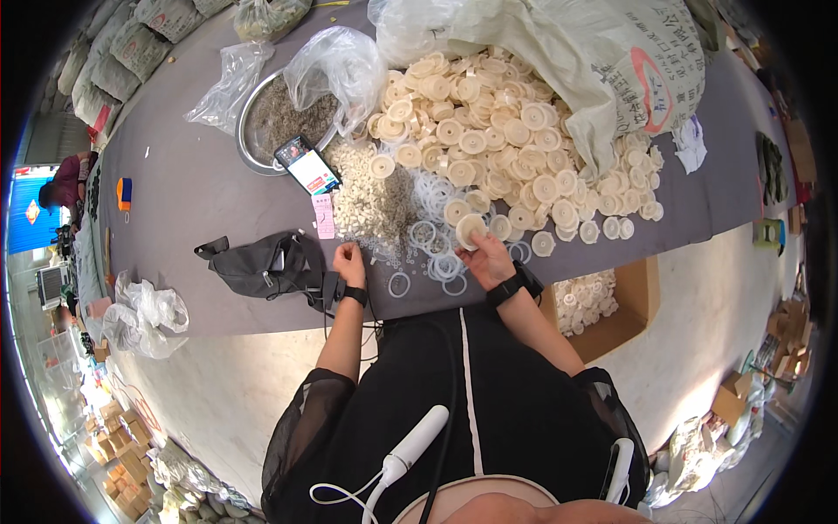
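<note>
In my right hand (489, 263) is a round cream plastic disc (471, 230), gripped by its edge at the front of the big pile of like discs (489, 122). My left hand (349, 265) is held over the table's near side, fingers drawn together; what they pinch, if anything, is too small to make out. Between the hands lie several clear rings (399, 284), with a heap of tiny clear pieces (384, 253) near my left fingertips. Beyond that hand are a heap of small cream parts (356, 188) and a heap of small grey parts (393, 201).
A metal bowl (245, 140) of grey parts stands farther back, a phone (307, 166) leaning at its rim. Left of my left hand sits a black bag (266, 266). A large woven sack (602, 70) lies behind the discs. Below the table edge, a cardboard box (635, 297) holds cream parts.
</note>
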A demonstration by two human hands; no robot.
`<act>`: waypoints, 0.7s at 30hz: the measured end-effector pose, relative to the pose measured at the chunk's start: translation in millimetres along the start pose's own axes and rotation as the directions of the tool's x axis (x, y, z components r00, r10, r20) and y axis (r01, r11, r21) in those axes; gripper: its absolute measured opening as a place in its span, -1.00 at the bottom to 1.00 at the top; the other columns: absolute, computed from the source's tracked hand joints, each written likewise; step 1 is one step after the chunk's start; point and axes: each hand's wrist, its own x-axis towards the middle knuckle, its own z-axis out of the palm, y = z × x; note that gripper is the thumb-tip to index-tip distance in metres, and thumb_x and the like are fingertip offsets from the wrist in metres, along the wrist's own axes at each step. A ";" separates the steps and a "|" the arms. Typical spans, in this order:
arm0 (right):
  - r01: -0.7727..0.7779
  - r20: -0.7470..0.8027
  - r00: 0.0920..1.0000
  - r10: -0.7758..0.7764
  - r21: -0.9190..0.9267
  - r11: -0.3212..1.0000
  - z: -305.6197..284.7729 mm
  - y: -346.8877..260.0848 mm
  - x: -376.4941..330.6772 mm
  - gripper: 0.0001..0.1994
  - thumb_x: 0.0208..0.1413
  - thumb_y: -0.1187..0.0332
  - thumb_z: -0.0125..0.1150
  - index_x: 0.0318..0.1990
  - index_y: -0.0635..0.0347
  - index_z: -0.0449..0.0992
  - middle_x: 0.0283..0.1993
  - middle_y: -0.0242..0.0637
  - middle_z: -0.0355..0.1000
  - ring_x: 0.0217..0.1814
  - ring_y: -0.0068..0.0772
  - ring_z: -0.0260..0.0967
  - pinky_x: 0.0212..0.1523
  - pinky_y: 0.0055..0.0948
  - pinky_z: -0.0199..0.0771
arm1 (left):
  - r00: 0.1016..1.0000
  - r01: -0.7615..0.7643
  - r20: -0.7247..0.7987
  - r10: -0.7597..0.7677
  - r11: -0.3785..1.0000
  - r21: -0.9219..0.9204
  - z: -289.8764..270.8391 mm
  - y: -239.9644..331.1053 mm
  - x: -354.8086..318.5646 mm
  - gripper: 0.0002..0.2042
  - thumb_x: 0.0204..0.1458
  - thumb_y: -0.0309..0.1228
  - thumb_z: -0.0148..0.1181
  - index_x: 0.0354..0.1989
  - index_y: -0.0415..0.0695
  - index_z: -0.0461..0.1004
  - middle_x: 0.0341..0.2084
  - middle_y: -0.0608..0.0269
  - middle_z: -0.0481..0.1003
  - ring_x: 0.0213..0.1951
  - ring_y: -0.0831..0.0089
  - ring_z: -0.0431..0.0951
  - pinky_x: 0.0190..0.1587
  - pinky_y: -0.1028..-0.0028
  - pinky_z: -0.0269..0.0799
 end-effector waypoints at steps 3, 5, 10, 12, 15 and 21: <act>0.013 -0.033 0.999 -0.013 0.000 1.000 2.2 0.7 0.8 -0.78 -0.02 0.42 0.03 -0.19 0.23 0.31 -0.27 -0.32 0.37 -0.28 -0.49 0.33 -0.27 -0.46 0.38 | 0.992 -0.119 0.064 0.106 0.964 0.239 -3.7 -2.0 2.1 -0.91 -0.18 -0.47 0.12 -0.53 -0.23 0.40 -0.65 0.30 0.37 -0.61 0.54 0.35 -0.50 0.55 0.30; 0.023 -0.018 1.000 -0.024 -0.080 0.997 5.0 2.6 0.5 -0.78 -0.03 0.42 0.05 -0.20 0.26 0.32 -0.28 -0.31 0.38 -0.30 -0.48 0.35 -0.27 -0.47 0.38 | 0.980 -0.193 0.120 0.158 0.905 0.380 -2.2 6.4 0.7 -0.90 -0.20 -0.47 0.12 -0.52 -0.24 0.41 -0.62 0.23 0.38 -0.58 0.48 0.37 -0.47 0.51 0.31; 0.093 0.008 0.996 -0.094 -0.238 0.967 15.3 5.4 -2.0 -0.78 -0.05 0.45 0.08 -0.21 0.28 0.32 -0.29 -0.32 0.38 -0.29 -0.53 0.35 -0.25 -0.52 0.37 | 0.949 -0.297 0.260 0.181 0.790 0.536 2.0 49.0 -3.1 -0.93 -0.22 -0.51 0.06 -0.53 -0.24 0.40 -0.55 0.06 0.35 -0.51 0.22 0.40 -0.43 0.38 0.33; 0.112 0.015 0.994 -0.112 -0.279 0.954 16.3 6.0 -3.0 -0.78 -0.06 0.46 0.09 -0.22 0.29 0.32 -0.30 -0.33 0.38 -0.29 -0.56 0.34 -0.24 -0.54 0.35 | 0.943 -0.314 0.274 0.188 0.770 0.556 1.1 55.3 -4.1 -0.94 -0.23 -0.52 0.06 -0.54 -0.23 0.40 -0.56 0.06 0.34 -0.51 0.20 0.40 -0.43 0.38 0.32; 0.215 0.095 0.977 -0.193 -0.410 0.887 17.3 6.3 -4.5 -0.78 -0.09 0.49 0.12 -0.24 0.30 0.32 -0.31 -0.35 0.38 -0.30 -0.60 0.32 -0.24 -0.59 0.33 | 0.938 -0.341 0.283 0.201 0.690 0.639 -0.1 59.9 -4.0 -0.95 -0.25 -0.54 0.05 -0.55 -0.22 0.39 -0.56 0.07 0.35 -0.50 0.16 0.39 -0.43 0.36 0.32; 0.286 0.150 0.958 -0.244 -0.490 0.823 22.7 6.1 -7.8 -0.80 -0.12 0.50 0.15 -0.30 0.27 0.33 -0.36 -0.39 0.37 -0.31 -0.63 0.30 -0.25 -0.62 0.29 | 0.976 -0.109 0.217 0.001 0.866 0.488 15.0 77.6 -5.1 -0.92 -0.22 -0.53 0.11 -0.50 -0.23 0.41 -0.62 0.21 0.42 -0.58 0.47 0.41 -0.45 0.54 0.32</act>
